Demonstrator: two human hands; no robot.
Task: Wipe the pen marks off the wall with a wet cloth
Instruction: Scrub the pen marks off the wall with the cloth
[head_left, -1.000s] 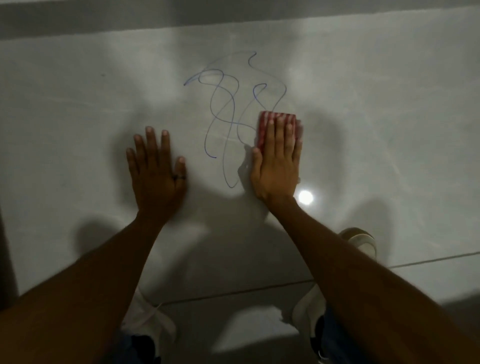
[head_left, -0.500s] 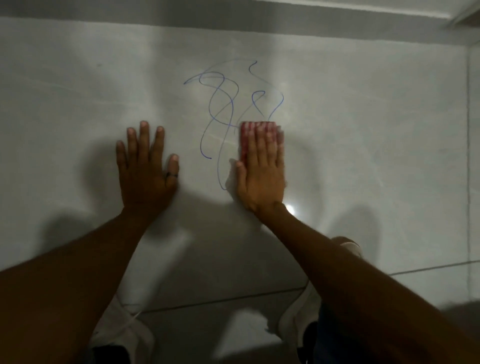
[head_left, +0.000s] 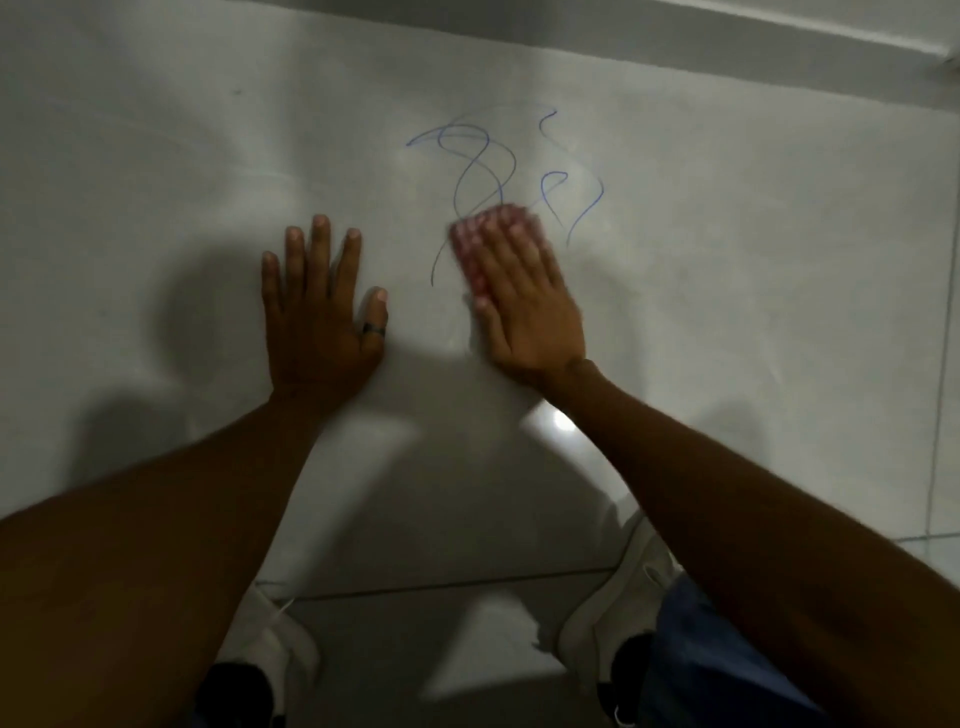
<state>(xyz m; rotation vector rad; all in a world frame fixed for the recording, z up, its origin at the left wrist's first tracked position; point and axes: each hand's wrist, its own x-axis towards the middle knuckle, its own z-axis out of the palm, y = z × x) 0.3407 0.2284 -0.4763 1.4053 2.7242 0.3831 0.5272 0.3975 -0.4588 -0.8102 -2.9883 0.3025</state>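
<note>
Blue pen scribbles (head_left: 485, 161) loop across the pale grey wall (head_left: 727, 260), with a second cluster of marks (head_left: 571, 192) to the right. My right hand (head_left: 524, 306) lies flat on a red-and-white cloth (head_left: 478, 239), pressing it against the wall over the lower middle of the scribbles; the cloth is motion-blurred and mostly hidden under the fingers. My left hand (head_left: 317, 312) rests flat on the wall to the left of the marks, fingers spread, a dark ring on the thumb, holding nothing.
A tile seam (head_left: 441, 584) runs across the bottom where wall meets floor. My two white shoes (head_left: 280, 644) (head_left: 613, 608) stand close to the wall. A bright light reflection (head_left: 558, 426) shines under my right wrist. A pale ledge (head_left: 779, 47) crosses the top right.
My right hand has slid the cloth leftward across the scribbles and tilted. The lower lines it passed over are gone or fainter. My left hand stays planted.
</note>
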